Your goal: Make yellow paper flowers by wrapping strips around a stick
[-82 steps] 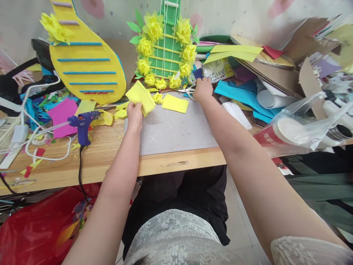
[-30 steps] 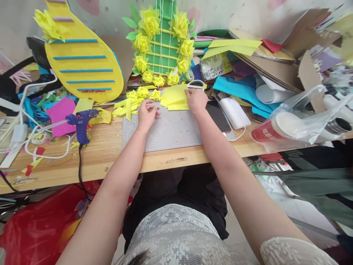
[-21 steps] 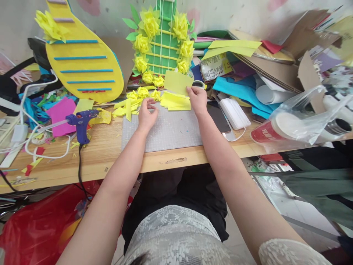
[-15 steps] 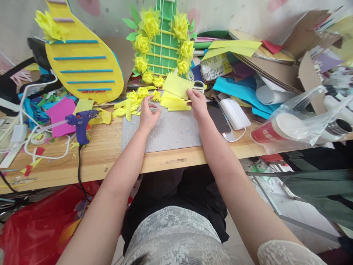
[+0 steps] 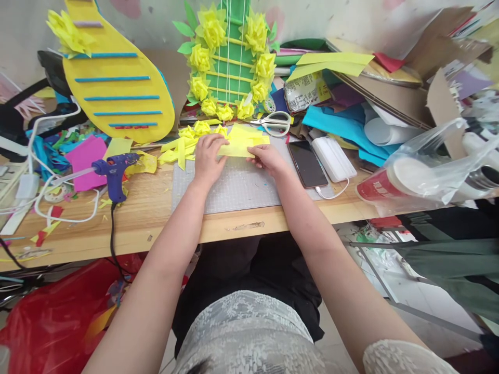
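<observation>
Between my hands is a piece of yellow crepe paper (image 5: pixel 238 150), held just above a grey cutting mat (image 5: pixel 245 187). My left hand (image 5: pixel 209 157) grips its left end, fingers curled over the edge. At the lower right corner, my right hand (image 5: pixel 268 158) pinches the sheet between thumb and fingers. More yellow paper lies right behind it. Yellow strips (image 5: pixel 181 150) and small yellow paper flowers (image 5: pixel 201 128) rest beyond my left hand. Behind stands a green guitar-like shape (image 5: pixel 230 78) edged with yellow paper roses.
White-handled scissors (image 5: pixel 276 123) lie behind my right hand. A phone (image 5: pixel 307 163) and a white power bank (image 5: pixel 334 160) sit to the right, near a bagged red cup (image 5: pixel 376 184). A blue glue gun (image 5: pixel 116 176) and yellow cutout (image 5: pixel 120 93) are on the left.
My right hand has brought the yellow sheet down and toward me, uncovering the scissors. My left hand has closed on the sheet's left end.
</observation>
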Tool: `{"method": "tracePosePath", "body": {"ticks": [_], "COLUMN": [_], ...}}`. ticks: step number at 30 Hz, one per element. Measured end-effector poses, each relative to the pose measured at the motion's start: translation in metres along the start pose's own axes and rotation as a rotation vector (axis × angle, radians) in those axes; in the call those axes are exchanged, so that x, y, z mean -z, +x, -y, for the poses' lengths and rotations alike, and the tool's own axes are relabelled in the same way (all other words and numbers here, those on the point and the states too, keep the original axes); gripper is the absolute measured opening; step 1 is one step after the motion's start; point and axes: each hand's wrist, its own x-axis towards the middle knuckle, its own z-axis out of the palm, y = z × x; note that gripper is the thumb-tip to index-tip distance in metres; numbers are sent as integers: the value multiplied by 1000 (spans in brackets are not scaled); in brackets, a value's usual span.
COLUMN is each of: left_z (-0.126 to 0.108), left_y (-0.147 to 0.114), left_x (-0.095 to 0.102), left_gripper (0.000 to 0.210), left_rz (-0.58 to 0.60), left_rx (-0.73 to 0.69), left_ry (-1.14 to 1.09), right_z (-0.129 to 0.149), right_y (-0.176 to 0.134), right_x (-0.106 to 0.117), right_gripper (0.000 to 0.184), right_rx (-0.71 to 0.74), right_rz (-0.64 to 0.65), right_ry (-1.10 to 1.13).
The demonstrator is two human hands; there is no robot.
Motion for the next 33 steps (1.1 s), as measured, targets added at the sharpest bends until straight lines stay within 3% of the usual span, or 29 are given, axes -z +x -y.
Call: {"method": "tracePosePath", "body": {"ticks": [3,6,7,10,12,15,21,29,33], "left_z": [3,6,7,8,9,11,11,23,24], "left_y": [1,0,-1,-1,-2,-1,0,0,0], "left_x": [0,0,0,0,1,5,17,14,14], "left_gripper": [7,8,8,6,5,5,6,15,20], "left_rz": [97,148,155,193,231,291,357,216,172], "left_rx": [18,80,108,194,240,292,314,356,412], "left_ry": [21,39,41,32,23,-18,-58,-25,-7], "right_z": [0,1,2,1,-1,-3,-3,-7,-8], "right_y": [-3,-9,-11,-15,-15,-13,-11,-7,-7], "right_x": [4,10,11,10,6,2,2,-12,-14], "right_gripper": [28,31,36,41,29,9,18,23,25], "right_rx": [-18,241,352,559,597,569,448,331,317], "right_rz": [-31,-233,-230,21,138,134,145,-82,-127], "right_ry": [-199,-574,-663,-848,-930,-965,-836,-905,-923]}}
